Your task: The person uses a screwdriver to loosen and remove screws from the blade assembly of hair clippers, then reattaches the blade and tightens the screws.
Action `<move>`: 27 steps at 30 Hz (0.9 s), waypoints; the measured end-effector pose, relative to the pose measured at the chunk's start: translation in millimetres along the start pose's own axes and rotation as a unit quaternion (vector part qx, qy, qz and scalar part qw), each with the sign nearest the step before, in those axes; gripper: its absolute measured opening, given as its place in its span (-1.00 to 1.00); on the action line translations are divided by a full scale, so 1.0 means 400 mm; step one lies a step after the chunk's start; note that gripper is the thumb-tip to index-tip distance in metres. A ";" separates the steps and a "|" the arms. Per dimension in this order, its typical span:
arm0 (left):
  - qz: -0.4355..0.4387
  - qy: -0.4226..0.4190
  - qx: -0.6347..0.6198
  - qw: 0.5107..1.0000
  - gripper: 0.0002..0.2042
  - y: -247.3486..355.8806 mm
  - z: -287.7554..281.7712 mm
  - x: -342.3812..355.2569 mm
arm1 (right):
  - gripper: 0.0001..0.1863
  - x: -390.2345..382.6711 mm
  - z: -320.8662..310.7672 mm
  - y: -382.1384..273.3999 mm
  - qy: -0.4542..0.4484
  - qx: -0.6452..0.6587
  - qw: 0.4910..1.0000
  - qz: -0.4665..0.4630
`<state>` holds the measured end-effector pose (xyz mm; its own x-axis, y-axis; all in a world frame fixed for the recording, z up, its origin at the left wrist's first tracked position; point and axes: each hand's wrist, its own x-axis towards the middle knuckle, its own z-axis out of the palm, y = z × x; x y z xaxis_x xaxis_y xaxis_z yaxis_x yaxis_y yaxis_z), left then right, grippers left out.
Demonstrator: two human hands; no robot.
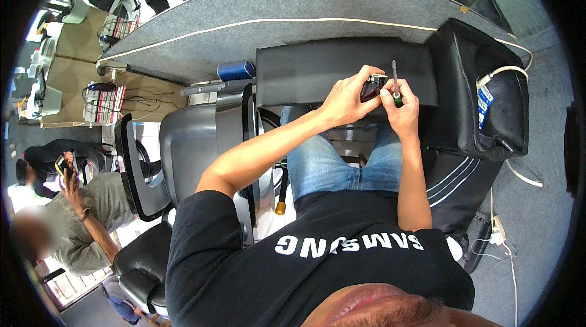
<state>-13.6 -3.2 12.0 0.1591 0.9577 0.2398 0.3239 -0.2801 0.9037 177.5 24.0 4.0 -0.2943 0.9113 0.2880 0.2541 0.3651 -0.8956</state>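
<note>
My left hand [348, 100] is closed around a small dark hair clipper [371, 88], its pale metal blade end pointing away from me. Beside it, my right hand [403, 118] grips a screwdriver [395, 73] by its green handle, with the thin shaft pointing up and away. The screwdriver's tip stands just right of the clipper, apart from it. Both hands meet over the near edge of a black padded board [305, 74] lying beyond my lap. The fingers partly cover the clipper's body.
A black bag [455, 83] with a white cable stands right of the board. Left are a blue case [236, 71] and a black salon chair [189, 150]. A grey partition [268, 7] rises ahead. Further left, a person [91, 223] holds a phone. Cables lie on the right floor.
</note>
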 end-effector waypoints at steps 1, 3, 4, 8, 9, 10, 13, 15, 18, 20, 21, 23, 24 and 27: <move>0.002 -0.001 0.005 1.000 -0.48 0.000 0.000 0.001 | -0.82 0.003 -0.008 -0.001 -0.008 0.001 1.000 0.016; 0.003 -0.007 0.021 1.000 -0.49 -0.003 -0.001 0.001 | -0.84 0.006 -0.025 -0.009 -0.023 -0.021 0.999 0.023; 0.004 -0.011 0.029 1.000 -0.49 -0.003 -0.001 0.000 | -0.84 0.007 -0.032 -0.014 -0.031 -0.031 0.999 0.026; 0.024 0.000 0.054 0.998 -0.50 -0.005 0.002 -0.002 | -0.86 0.006 -0.035 -0.038 -0.029 -0.058 0.998 0.020; 0.030 0.003 0.062 0.998 -0.51 -0.003 -0.001 -0.002 | -0.86 0.006 -0.034 -0.046 -0.028 -0.061 0.997 0.022; 0.036 0.007 0.071 0.997 -0.51 -0.001 -0.002 -0.002 | -0.86 0.005 -0.035 -0.049 -0.027 -0.064 0.997 0.024; 0.051 0.015 0.090 0.995 -0.50 0.002 -0.004 -0.001 | -0.86 0.001 -0.032 -0.037 -0.025 -0.044 0.998 0.049; 0.066 0.028 0.105 0.992 -0.49 -0.003 -0.001 -0.001 | -0.86 -0.002 -0.026 -0.028 -0.021 -0.023 0.998 0.062; 0.076 0.039 0.118 0.989 -0.48 -0.010 0.001 -0.002 | -0.86 -0.004 -0.014 -0.029 -0.014 0.026 0.994 0.106; 0.082 0.044 0.127 0.988 -0.48 -0.014 0.002 -0.002 | -0.86 -0.004 -0.009 -0.033 -0.013 0.053 0.990 0.132; 0.087 0.046 0.133 0.986 -0.48 -0.015 0.001 -0.001 | -0.87 -0.003 -0.009 -0.036 -0.014 0.061 0.988 0.139; 0.091 0.046 0.144 0.984 -0.48 -0.018 -0.001 -0.002 | -0.87 0.000 -0.008 -0.045 -0.016 0.083 0.983 0.164; 0.089 0.043 0.149 0.984 -0.48 -0.018 -0.002 -0.002 | -0.87 0.000 -0.009 -0.051 -0.015 0.097 0.978 0.182; 0.095 0.040 0.170 0.980 -0.48 -0.015 -0.006 -0.002 | -0.87 -0.002 -0.002 -0.051 -0.003 0.137 0.967 0.213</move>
<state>-17.8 -2.0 7.1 0.1766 0.8847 0.4314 0.5900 -0.4460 0.6730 173.2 16.0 22.2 -0.2223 0.9664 -0.1290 0.1010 -0.1088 -0.9889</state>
